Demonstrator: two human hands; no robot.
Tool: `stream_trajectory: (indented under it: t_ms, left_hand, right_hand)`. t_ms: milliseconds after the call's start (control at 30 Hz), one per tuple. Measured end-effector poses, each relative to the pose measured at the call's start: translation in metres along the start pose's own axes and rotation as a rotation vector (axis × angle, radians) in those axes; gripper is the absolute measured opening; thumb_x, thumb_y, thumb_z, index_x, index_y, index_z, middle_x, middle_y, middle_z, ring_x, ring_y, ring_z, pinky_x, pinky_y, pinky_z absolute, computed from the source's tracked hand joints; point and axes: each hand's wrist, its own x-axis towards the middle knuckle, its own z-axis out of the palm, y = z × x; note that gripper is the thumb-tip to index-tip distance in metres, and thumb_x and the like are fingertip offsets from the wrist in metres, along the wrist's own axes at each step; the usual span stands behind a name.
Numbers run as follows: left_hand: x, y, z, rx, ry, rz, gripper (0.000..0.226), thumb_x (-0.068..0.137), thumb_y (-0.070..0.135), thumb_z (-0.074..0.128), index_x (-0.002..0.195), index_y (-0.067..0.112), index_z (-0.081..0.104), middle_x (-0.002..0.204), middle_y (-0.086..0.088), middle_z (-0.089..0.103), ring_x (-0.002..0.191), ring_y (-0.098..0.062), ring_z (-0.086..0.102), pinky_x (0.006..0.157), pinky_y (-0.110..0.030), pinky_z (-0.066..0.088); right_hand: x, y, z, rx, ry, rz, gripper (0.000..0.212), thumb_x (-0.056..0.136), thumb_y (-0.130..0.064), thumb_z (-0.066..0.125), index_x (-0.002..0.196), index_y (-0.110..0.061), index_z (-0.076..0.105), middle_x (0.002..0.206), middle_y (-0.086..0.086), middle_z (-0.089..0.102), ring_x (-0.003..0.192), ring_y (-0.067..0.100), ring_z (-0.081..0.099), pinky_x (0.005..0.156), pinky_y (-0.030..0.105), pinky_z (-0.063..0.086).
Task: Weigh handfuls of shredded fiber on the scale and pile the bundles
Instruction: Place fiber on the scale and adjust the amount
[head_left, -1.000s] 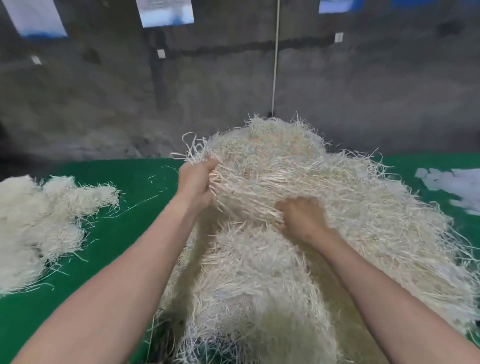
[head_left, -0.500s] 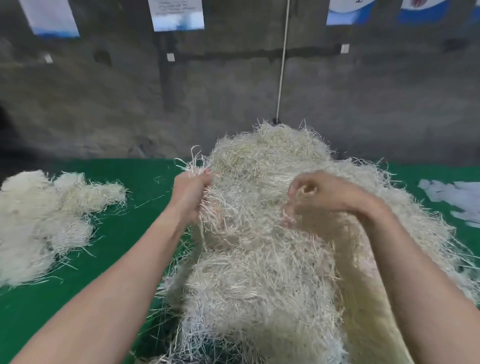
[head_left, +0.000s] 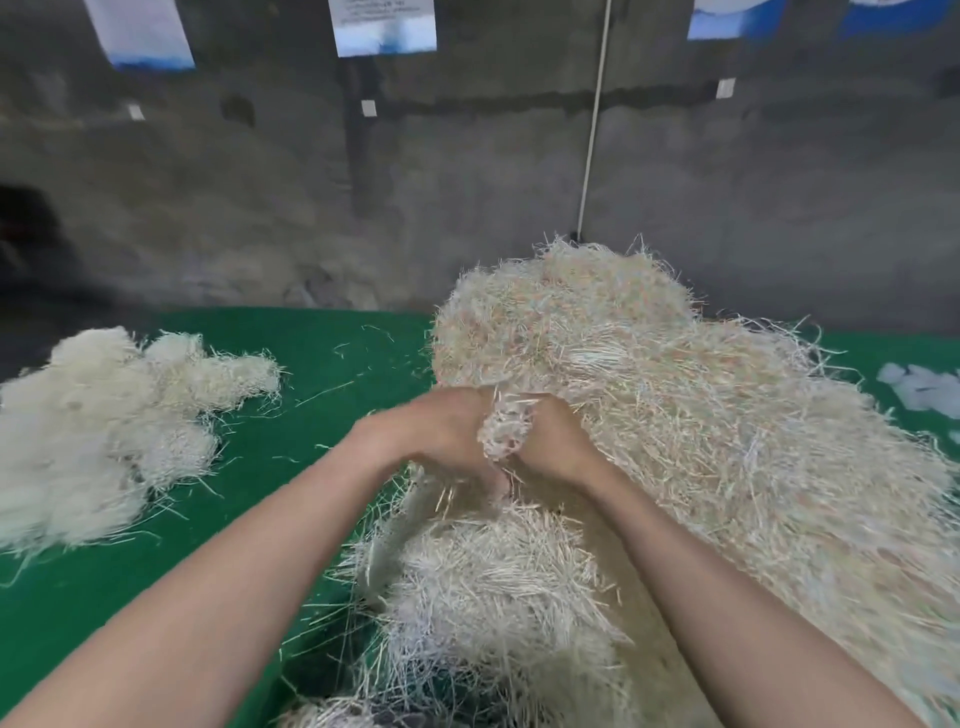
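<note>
1. At mid-frame the left hand (head_left: 441, 431) and right hand (head_left: 556, 441) both curl round one tuft of fiber (head_left: 503, 432); their fingertips are buried and blurred.
2. The tuft touches the big heap (head_left: 701, 415), which is cut off at right and bottom.
3. The bundle pile (head_left: 104, 415) runs off the left edge.

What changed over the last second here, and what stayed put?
The left hand moved right and the right hand moved left. They now meet, both gripping one handful of shredded fiber at the front of the big heap. The pile of bundles on the green mat stayed put.
</note>
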Motion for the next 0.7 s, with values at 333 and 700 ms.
stream_trajectory:
  t_ms: [333, 700]
  left_hand:
    - [0.021, -0.042, 0.034, 0.476, 0.329, -0.102, 0.02, 0.088, -0.001, 0.044, 0.079, 0.017, 0.041, 0.061, 0.008, 0.042, 0.049, -0.001, 0.037, 0.045, -0.019, 0.032]
    - [0.025, -0.06, 0.039, 0.033, 0.251, -0.223, 0.033, 0.091, 0.046, 0.056, 0.092, 0.014, 0.045, 0.074, 0.006, 0.05, 0.064, -0.007, 0.051, 0.058, -0.025, 0.044]
  right_hand:
    - [-0.022, 0.094, -0.054, -0.509, 0.15, 0.128, 0.015, 0.083, -0.028, 0.069, 0.094, -0.019, 0.065, 0.083, -0.005, 0.064, 0.081, 0.017, 0.061, 0.1, 0.044, 0.042]
    - [-0.021, 0.045, -0.085, -0.368, -0.163, 0.109, 0.057, 0.074, -0.044, 0.074, 0.122, -0.027, 0.049, 0.118, -0.008, 0.057, 0.101, 0.009, 0.052, 0.096, 0.028, 0.038]
